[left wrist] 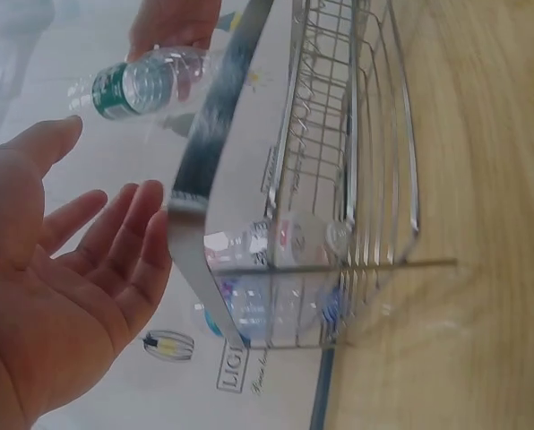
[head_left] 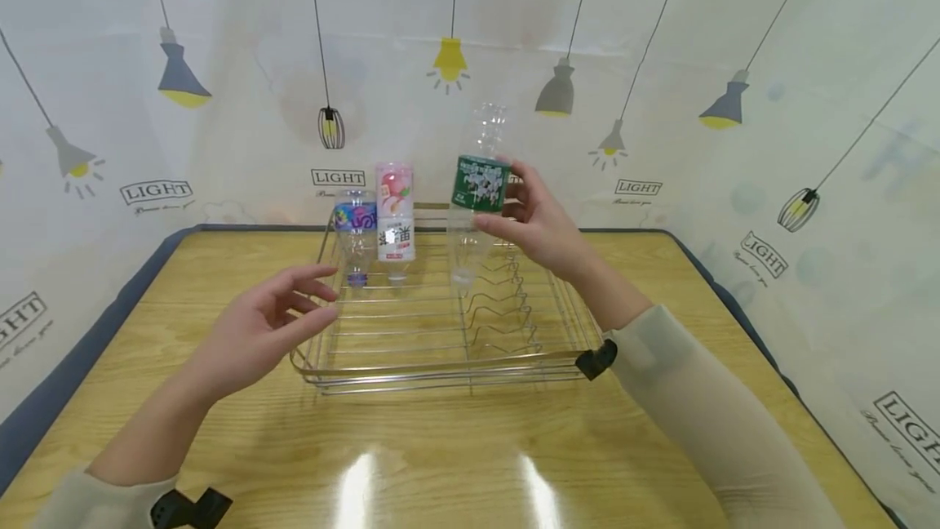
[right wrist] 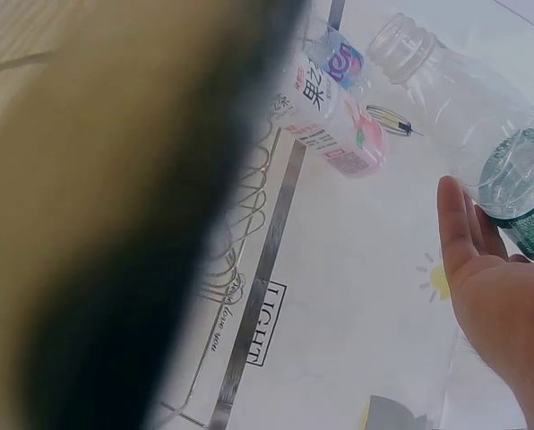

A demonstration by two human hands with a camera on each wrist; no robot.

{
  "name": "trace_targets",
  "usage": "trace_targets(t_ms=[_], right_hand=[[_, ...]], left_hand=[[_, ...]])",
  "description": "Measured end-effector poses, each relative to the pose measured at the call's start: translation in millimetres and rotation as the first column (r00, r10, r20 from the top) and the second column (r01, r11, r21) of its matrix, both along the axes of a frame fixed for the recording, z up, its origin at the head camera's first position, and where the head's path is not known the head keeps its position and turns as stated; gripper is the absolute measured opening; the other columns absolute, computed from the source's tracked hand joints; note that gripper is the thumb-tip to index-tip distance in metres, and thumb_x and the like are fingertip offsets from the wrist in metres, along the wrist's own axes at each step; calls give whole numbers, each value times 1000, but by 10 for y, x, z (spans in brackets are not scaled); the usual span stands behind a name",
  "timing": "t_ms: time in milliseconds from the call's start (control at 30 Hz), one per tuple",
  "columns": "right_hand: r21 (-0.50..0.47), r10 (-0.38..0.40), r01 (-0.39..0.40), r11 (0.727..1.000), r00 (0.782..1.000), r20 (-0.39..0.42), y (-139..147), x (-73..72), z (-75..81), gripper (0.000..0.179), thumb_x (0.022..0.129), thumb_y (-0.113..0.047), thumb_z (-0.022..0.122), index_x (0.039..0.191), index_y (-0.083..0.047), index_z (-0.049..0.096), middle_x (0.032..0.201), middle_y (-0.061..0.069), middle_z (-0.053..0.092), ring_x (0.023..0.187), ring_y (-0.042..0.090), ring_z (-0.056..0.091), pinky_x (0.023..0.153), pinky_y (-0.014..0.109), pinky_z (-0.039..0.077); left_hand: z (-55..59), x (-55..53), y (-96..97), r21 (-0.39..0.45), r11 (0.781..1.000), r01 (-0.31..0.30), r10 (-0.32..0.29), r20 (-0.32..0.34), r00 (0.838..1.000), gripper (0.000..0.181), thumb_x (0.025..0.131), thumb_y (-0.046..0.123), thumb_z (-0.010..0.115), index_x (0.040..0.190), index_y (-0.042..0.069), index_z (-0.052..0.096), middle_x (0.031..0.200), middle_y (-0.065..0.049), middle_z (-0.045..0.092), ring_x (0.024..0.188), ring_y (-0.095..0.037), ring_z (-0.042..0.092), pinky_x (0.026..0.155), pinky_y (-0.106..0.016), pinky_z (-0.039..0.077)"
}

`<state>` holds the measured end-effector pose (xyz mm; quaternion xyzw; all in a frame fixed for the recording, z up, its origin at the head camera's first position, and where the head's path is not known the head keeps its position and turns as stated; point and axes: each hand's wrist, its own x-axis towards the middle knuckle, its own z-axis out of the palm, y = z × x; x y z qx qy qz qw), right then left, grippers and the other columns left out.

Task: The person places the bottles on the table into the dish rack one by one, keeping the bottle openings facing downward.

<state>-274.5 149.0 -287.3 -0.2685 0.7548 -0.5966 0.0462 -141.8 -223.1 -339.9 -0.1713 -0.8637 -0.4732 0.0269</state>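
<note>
My right hand [head_left: 539, 223] grips a clear plastic bottle with a green label [head_left: 481, 184], fingers and thumb around the label. The bottle is held neck down over the rack's right half, tilted a little, and its uncapped mouth shows in the right wrist view. Left of it, inside the wire dish rack [head_left: 411, 317], two more bottles stand neck down: a peach-drink bottle with a pink and white label [head_left: 395, 211], and a clear bottle with a blue and purple label [head_left: 356, 217]. Near the rack's left side, my left hand [head_left: 257, 325] holds nothing, its fingers loosely bent.
The rack stands on a wooden table [head_left: 441, 447]; its raised metal rim [left wrist: 213, 116] runs all around. Wavy wire dividers [head_left: 507, 308] line its right part. A curtain printed with lamps [head_left: 514, 6] closes off the back and sides.
</note>
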Motion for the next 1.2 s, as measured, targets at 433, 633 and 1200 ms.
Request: trace_targets(t_ms=[433,633,1200], right_hand=[[-23,-39,40,999,999,36,-146,-167,84,88,102,-17,79,171,-27,27,146,15,54,128,28,63,106,37,58],[-20,-71,72,997,997,42,-230,-237,141,91,101,-19,81,172,-25,24,147,15,55,128,30,64,113,47,56],[-171,-159,172,970,983,89,-727,-475,136,89,102,-23,80,172,-24,26,149,13,57,129,26,61,109,45,53]], left_hand=[[-406,153,-293,-118,990,-80,78,-24,997,54,104,28,79,154,14,65,104,-3,56,74,-11,51,60,-27,45],[-455,154,-298,-128,989,-80,81,1,997,56,105,30,78,156,15,64,102,-4,56,72,-13,48,60,-28,43],[-479,204,-335,-142,981,-130,135,32,990,62,101,34,83,158,23,62,104,-4,55,72,-15,47,60,-29,42]])
